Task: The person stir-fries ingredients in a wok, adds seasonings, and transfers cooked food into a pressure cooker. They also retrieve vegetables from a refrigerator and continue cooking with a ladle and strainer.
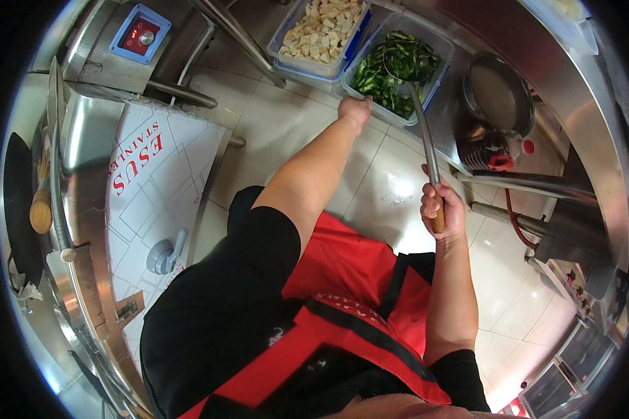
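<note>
My right hand (443, 207) is wrapped around the wooden handle of a long metal ladle (425, 133). The ladle's bowl rests among cut green vegetables (380, 86) inside a clear plastic container (447, 44). My left hand (355, 112) is closed at the near left corner of this container, seemingly holding its rim; the fingertips are partly hidden. Just left of it stands another plastic container (273, 48), filled with pale cut cubes (322, 31).
Right of the greens, a metal pot (527, 107) holds cloudy liquid, near a red-capped plastic bottle (490, 152) on its side. On the left are a steel appliance with a control knob (147, 37), a white patterned panel (162, 167) and a wooden-handled brush (41, 209).
</note>
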A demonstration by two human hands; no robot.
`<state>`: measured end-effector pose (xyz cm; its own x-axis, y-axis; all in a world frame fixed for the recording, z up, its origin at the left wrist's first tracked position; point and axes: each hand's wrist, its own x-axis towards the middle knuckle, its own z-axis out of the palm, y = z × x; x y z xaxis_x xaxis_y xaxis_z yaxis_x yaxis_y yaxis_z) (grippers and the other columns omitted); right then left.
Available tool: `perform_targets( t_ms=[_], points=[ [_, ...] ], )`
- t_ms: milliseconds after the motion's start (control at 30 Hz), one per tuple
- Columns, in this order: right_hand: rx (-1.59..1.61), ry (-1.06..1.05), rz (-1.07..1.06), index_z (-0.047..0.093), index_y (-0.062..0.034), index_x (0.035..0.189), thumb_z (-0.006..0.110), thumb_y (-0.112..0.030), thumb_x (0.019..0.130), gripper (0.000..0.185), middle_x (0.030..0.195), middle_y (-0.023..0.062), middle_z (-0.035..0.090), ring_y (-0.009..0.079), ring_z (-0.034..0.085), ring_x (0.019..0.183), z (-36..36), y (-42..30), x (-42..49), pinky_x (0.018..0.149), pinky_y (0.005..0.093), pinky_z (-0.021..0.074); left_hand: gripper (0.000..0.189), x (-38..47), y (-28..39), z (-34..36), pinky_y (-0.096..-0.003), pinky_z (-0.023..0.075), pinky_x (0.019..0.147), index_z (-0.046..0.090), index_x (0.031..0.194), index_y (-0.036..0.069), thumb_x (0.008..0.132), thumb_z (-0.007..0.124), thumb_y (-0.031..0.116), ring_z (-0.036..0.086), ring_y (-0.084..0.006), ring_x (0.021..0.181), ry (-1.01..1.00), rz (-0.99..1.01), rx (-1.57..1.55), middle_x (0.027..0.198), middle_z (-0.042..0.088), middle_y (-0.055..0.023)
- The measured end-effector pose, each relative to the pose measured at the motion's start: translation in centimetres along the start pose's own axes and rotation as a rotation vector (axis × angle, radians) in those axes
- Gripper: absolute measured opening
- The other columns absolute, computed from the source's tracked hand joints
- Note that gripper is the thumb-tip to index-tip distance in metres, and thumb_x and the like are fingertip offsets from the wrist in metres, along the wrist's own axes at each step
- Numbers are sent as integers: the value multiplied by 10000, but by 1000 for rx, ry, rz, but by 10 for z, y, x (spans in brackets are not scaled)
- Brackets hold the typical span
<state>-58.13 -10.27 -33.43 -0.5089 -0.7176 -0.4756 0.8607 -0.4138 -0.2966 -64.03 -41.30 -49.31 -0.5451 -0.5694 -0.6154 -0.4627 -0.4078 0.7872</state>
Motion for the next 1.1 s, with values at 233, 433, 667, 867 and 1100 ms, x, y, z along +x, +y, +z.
perform_targets(
  t_ms=[233, 433, 667, 867, 1100],
  points=[
    [-340, 211, -60, 532, 11, 1149, 466, -32, 924, 238, 812, 97, 591, 116, 503, 553, 10, -20, 20, 468, 239, 435, 321, 7, -10, 9, -372, 477, 605, 581, 986, -13, 870, 755, 231, 569, -218, 654, 138, 167, 69, 777, 621, -95],
    [-1505, 573, -243, 587, 51, 1048, 541, -96, 897, 216, 605, 92, 606, 176, 556, 453, 40, 3, 31, 437, 325, 446, 387, -58, 26, 22, -372, 512, 731, 547, 987, -7, 817, 805, 227, 622, -244, 763, 213, 297, 111, 834, 649, -102],
    [-461, 356, -74, 537, 10, 1073, 498, -12, 924, 156, 767, 85, 572, 127, 517, 567, 57, 20, 25, 475, 281, 434, 435, -38, 0, 27, -342, 509, 687, 510, 943, 27, 774, 849, 241, 609, -210, 694, 182, 342, 119, 750, 617, -51],
    [-179, 265, -34, 529, 7, 1174, 464, -45, 940, 248, 818, 87, 571, 124, 485, 580, 30, 20, 23, 498, 248, 410, 416, -33, -5, 22, -354, 511, 692, 538, 910, 21, 766, 854, 250, 614, -229, 706, 214, 280, 151, 761, 626, -72],
    [-137, 258, -75, 513, 17, 1236, 454, -54, 940, 311, 814, 87, 559, 129, 482, 585, 25, 20, 20, 497, 258, 406, 331, -31, -4, 19, -405, 496, 656, 575, 868, 27, 853, 786, 282, 589, -251, 685, 212, 272, 218, 774, 630, -101]
  ],
)
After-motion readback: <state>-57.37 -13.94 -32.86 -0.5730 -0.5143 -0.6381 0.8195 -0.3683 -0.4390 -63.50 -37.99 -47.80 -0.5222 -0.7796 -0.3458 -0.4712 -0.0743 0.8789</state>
